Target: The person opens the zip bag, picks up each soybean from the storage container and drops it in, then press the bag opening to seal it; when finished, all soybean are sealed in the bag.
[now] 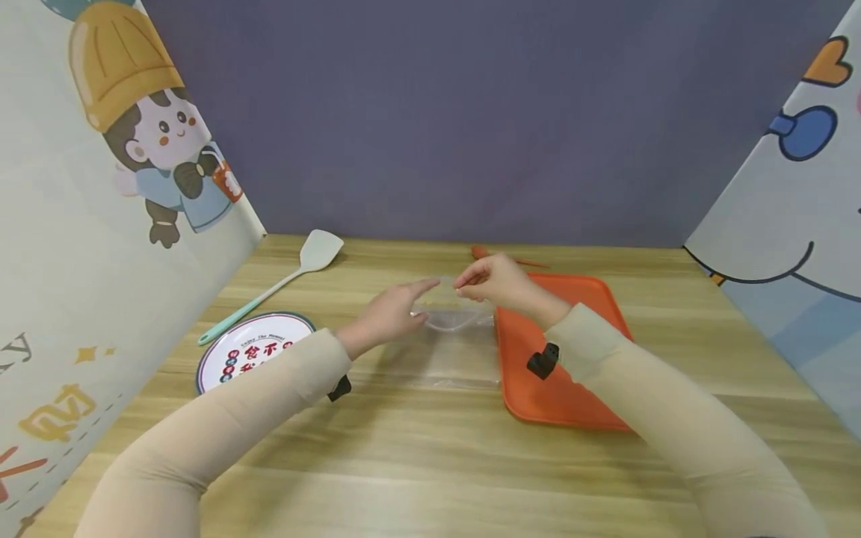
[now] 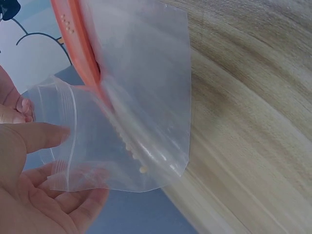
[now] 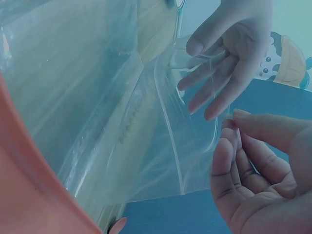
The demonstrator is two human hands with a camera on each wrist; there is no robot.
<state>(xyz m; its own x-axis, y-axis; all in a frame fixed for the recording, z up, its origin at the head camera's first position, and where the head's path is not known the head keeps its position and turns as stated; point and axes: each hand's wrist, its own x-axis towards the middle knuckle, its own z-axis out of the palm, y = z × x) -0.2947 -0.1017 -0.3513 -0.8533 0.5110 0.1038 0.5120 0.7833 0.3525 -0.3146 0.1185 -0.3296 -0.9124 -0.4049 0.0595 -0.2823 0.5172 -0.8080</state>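
Observation:
A clear zip bag (image 2: 92, 131) stands with its mouth raised, its lower part lying on the table. Small pale beads (image 2: 143, 169) sit in a row along its fold. My left hand (image 1: 386, 317) is at the mouth, thumb and fairly straight fingers spread apart; in the left wrist view the fingers show through the plastic. My right hand (image 1: 501, 284) is curled, with thumb and index fingertips meeting right beside the bag's lip. I cannot tell what, if anything, lies between those fingertips. An orange tray (image 1: 558, 388) is under the right forearm, with several small beads (image 2: 67, 23) on it.
A white plate (image 1: 258, 336) with printed characters is at the left, partly behind the left sleeve. Beyond it lies a spatula (image 1: 318, 252) with a pale green handle. An orange utensil (image 1: 480, 252) rests behind the tray. A dark panel (image 1: 430, 119) closes off the table's back.

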